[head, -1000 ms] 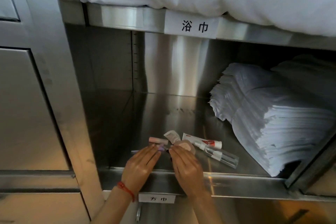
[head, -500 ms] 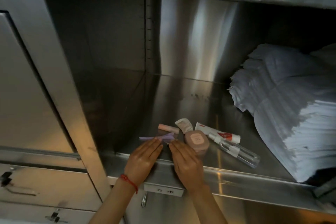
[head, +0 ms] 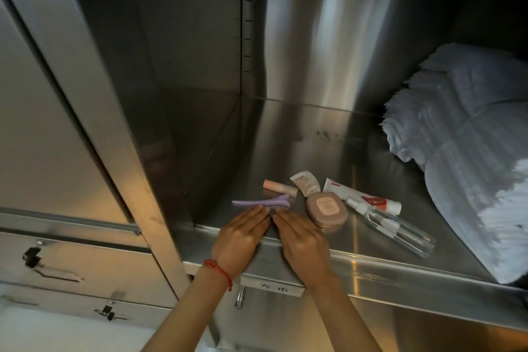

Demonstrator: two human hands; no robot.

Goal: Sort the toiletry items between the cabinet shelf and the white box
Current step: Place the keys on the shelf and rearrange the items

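Note:
On the steel cabinet shelf (head: 300,134) lie a purple hair clip (head: 258,202), a pink tube (head: 280,187), a small beige sachet (head: 305,182), a pink compact (head: 326,208), a white and red toothpaste tube (head: 363,199) and a clear spray bottle (head: 391,227). My left hand (head: 240,237) and my right hand (head: 303,240) rest flat side by side at the shelf's front edge, fingers straight, fingertips just below the clip. Neither hand holds anything. No white box is in view.
A tall stack of folded white cloths (head: 468,157) fills the right side of the shelf. Steel drawers with latches (head: 31,256) sit at the lower left. A label (head: 274,288) is fixed on the shelf's front lip.
The view has tilted down and closer to the shelf. Both hands slid back a little from the clip and compact toward the front edge, leaving the items where they lie.

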